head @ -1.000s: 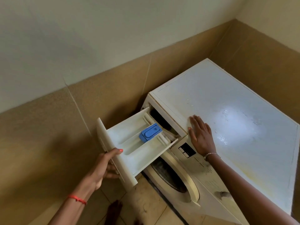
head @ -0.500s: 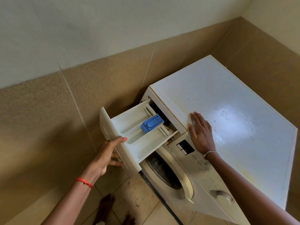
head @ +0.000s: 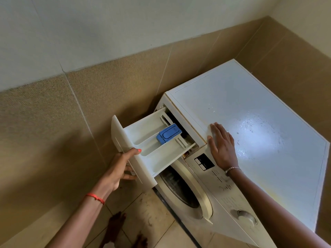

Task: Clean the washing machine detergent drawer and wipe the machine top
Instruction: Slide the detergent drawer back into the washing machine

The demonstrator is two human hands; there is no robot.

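A white front-loading washing machine point(head: 223, 203) stands in a tiled corner. Its detergent drawer point(head: 154, 154) is pulled far out to the left, with a blue siphon cap point(head: 168, 134) sitting in the rear compartment. My left hand point(head: 120, 167) grips the drawer's front panel, thumb over the top edge and fingers underneath. My right hand point(head: 222, 145) lies flat, fingers straight, on the front left edge of the machine top point(head: 259, 126), which shines wet with specks on it.
Tan tiled walls close in behind and to the right of the machine. The round door point(head: 184, 192) and a control dial point(head: 248, 216) face the tiled floor, where my bare feet point(head: 116, 228) stand near the machine's front.
The view has shifted slightly upward and left. My left hand keeps its grip on the drawer front and my right hand stays flat on the top; the drawer has hardly moved.
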